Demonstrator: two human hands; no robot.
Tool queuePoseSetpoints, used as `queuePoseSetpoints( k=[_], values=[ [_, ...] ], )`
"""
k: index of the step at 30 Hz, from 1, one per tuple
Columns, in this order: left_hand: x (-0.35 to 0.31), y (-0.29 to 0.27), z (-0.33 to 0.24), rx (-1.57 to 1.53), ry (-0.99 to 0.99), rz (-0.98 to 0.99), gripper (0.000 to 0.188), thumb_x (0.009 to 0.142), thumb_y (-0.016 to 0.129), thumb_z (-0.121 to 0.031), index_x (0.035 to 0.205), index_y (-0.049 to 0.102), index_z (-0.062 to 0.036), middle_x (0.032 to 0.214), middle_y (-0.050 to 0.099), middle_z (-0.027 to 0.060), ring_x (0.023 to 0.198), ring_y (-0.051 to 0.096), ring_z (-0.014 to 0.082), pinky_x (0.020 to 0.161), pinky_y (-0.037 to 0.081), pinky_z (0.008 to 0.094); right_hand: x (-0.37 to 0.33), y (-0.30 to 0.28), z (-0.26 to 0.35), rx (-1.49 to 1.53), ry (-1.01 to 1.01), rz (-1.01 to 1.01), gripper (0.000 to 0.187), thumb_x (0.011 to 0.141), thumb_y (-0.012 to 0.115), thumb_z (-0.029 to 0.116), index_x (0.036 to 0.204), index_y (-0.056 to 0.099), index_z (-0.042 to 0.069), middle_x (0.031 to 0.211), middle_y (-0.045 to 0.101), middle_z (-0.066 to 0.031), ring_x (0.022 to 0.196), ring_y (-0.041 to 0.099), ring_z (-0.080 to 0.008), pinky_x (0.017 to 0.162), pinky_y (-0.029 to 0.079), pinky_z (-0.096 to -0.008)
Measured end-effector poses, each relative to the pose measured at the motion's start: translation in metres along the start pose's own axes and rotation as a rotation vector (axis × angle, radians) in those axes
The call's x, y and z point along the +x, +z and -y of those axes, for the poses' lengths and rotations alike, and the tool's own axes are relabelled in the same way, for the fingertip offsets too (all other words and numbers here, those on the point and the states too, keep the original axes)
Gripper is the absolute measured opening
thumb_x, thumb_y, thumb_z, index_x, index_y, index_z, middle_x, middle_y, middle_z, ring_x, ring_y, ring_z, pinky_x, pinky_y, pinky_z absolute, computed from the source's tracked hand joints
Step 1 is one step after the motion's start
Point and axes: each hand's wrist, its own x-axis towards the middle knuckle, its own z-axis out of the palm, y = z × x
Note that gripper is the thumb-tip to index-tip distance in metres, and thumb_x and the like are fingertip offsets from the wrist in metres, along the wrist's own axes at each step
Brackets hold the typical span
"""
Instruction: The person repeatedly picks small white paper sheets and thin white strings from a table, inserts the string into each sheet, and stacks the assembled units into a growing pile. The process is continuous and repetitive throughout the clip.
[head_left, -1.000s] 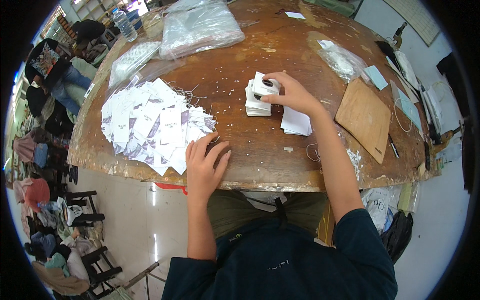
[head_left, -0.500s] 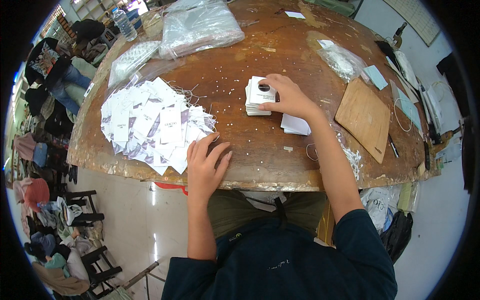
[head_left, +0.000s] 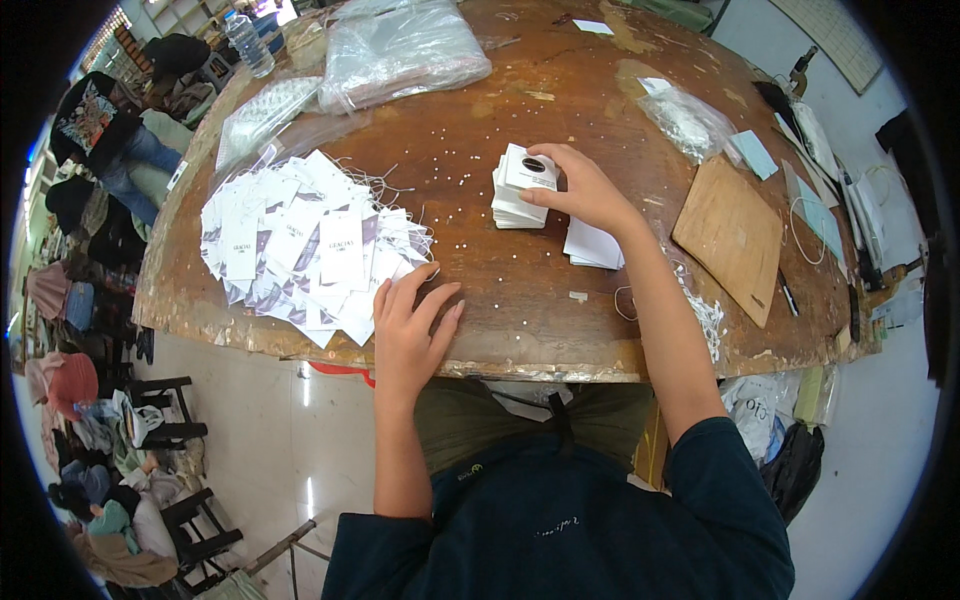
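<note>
Pinching a black-printed card (head_left: 522,177) atop the white stack (head_left: 516,215), upper centre, is the right hand (head_left: 583,190); the empty left hand (head_left: 405,325) is loosely open beside lettered tags (head_left: 290,250), centre left, on the scuffed brown tabletop (head_left: 560,300).

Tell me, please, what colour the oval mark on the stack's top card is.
The oval mark is black, as the head view shows.

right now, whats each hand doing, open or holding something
Left hand: open, fingers spread, empty, beside the white tag heap.
Right hand: curled, thumb and fingers at the top card of the stack; grip cannot be told.
</note>
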Motion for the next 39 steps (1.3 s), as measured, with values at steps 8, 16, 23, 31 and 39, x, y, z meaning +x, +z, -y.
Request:
queuePoseSetpoints(
  k=[8, 16, 23, 31, 39],
  values=[
    [0.0007, 0.0001, -0.0021, 0.001, -0.004, 0.009, 0.023, 0.084, 0.071, -0.018, 0.106, 0.07, -0.0124, 0.126, 0.059, 0.0065, 0.113, 0.057, 0.0253, 0.106, 0.034, 0.049, -0.0001, 0.0001, -0.0022, -0.189, -0.097, 0.004, 0.072, 0.077, 0.072, 0.052, 0.128, 0.057, 0.003, 0.132, 0.056, -0.0178, 0.126, 0.05, -0.0333, 0.105, 0.04, -0.0433],
    [0.0, 0.0008, -0.0037, -0.002, 0.007, -0.004, 0.023, 0.084, 0.071, -0.018, 0.106, 0.069, -0.0127, 0.126, 0.059, 0.0065, 0.112, 0.057, 0.0255, 0.105, 0.034, 0.0491, -0.0035, -0.0006, 0.0005, -0.137, -0.04, -0.024, 0.075, 0.076, 0.073, 0.052, 0.131, 0.054, 0.004, 0.133, 0.056, -0.0175, 0.125, 0.05, -0.0337, 0.105, 0.039, -0.0437],
    [-0.0016, 0.0001, -0.0035, 0.001, 0.0, 0.006, 0.023, 0.083, 0.071, -0.019, 0.106, 0.07, -0.0126, 0.126, 0.059, 0.0065, 0.112, 0.057, 0.0254, 0.105, 0.034, 0.0492, -0.0031, -0.0005, 0.0009, -0.282, -0.102, 0.021, 0.074, 0.074, 0.075, 0.05, 0.13, 0.055, 0.005, 0.132, 0.056, -0.0161, 0.123, 0.051, -0.0336, 0.103, 0.04, -0.0436],
    [-0.0018, -0.0014, -0.0037, -0.006, -0.004, 0.007, 0.023, 0.084, 0.071, -0.018, 0.106, 0.07, -0.0128, 0.126, 0.059, 0.0064, 0.113, 0.057, 0.0251, 0.106, 0.034, 0.0492, -0.0024, 0.0002, 0.0029, -0.212, -0.074, -0.044, 0.072, 0.074, 0.076, 0.05, 0.128, 0.056, 0.007, 0.127, 0.058, -0.0163, 0.118, 0.054, -0.0332, 0.1, 0.042, -0.0438],
    [-0.0007, -0.0001, -0.0024, -0.019, -0.004, -0.004, 0.024, 0.083, 0.072, -0.018, 0.106, 0.07, -0.013, 0.126, 0.059, 0.0061, 0.113, 0.057, 0.0255, 0.106, 0.034, 0.0495, -0.0012, -0.0044, 0.0038, -0.042, 0.024, -0.072, 0.071, 0.076, 0.077, 0.048, 0.127, 0.055, 0.005, 0.12, 0.061, -0.0201, 0.11, 0.059, -0.0315, 0.09, 0.049, -0.0395]
  ],
)
